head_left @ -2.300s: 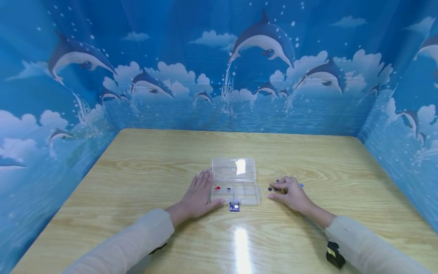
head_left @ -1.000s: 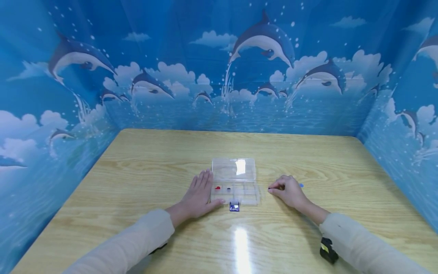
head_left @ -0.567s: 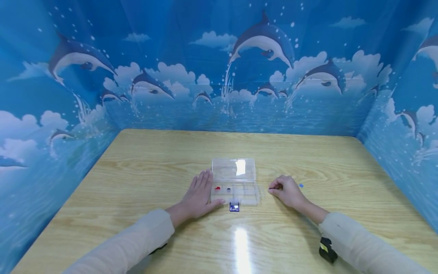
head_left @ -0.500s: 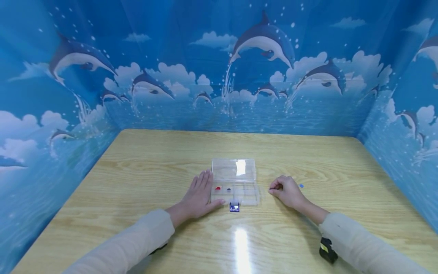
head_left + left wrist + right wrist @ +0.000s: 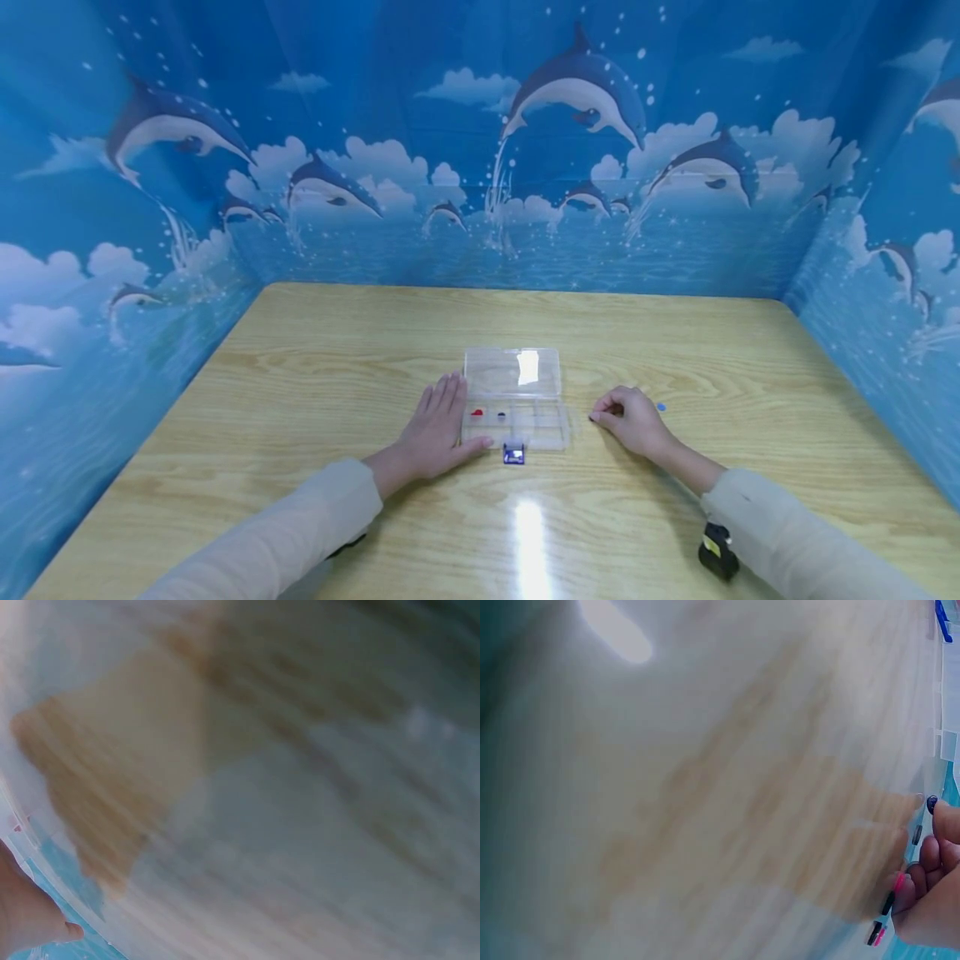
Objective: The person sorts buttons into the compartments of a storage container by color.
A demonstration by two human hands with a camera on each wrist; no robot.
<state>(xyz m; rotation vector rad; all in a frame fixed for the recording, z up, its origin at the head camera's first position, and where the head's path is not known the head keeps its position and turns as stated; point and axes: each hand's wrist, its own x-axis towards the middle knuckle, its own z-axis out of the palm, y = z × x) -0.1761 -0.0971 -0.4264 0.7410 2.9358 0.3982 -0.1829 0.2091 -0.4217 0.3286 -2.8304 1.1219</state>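
Observation:
In the head view, my left hand [image 5: 435, 429] rests flat against the left side of a clear compartment box [image 5: 547, 437], its thumb at the front edge. The box's clear lid [image 5: 495, 371] lies back. Inside are a small red piece [image 5: 477, 412] and a small dark piece [image 5: 502, 415], in separate compartments. To the right of the box, my right hand [image 5: 633, 421] pinches a small dark-blue round piece [image 5: 932, 805] between thumb and fingertip, close to the tabletop. Under and beside that hand, in the right wrist view, lie small black-and-pink pieces [image 5: 889, 902], partly hidden.
A purple-blue latch [image 5: 513, 453] hangs at the box front. A small blue piece [image 5: 661, 407] lies on the wood-grain table [image 5: 360, 333], just right of my right hand. A dolphin-print curtain [image 5: 420, 233] surrounds the table's back and sides.
My right hand's fingers have drawn together from a wider spread over the small dark pieces and now pinch one. My left hand and the box have stayed in place.

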